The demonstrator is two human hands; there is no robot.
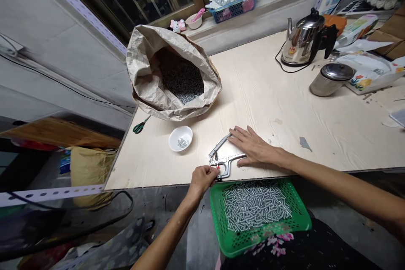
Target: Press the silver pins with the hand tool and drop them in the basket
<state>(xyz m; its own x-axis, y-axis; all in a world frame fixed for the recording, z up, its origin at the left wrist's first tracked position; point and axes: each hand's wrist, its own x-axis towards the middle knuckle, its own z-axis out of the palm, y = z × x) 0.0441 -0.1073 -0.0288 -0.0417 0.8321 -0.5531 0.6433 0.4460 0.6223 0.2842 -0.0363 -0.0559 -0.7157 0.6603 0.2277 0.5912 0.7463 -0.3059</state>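
Observation:
Silver hand pliers [225,161], looking like snap fastener pliers, lie at the table's front edge with their spring-loaded handles spread wide. My right hand [253,147] spans the handles, fingers over the upper one and thumb by the lower one. At the jaw end, the fingers of my left hand [202,176] are pinched together beside a small red part; what they hold is hidden. Below the table edge, a green basket [218,236] full of small metal screw-like pieces rests by my lap. A white bowl [175,135] with a few small metal pieces stands left of the pliers.
A large open woven sack [142,59] of dark metal pieces stands at the back left, with green-handled scissors [139,127] near it. A kettle [300,42], a metal canister [329,80] and packets occupy the right. A blue basket [236,10] sits on the sill.

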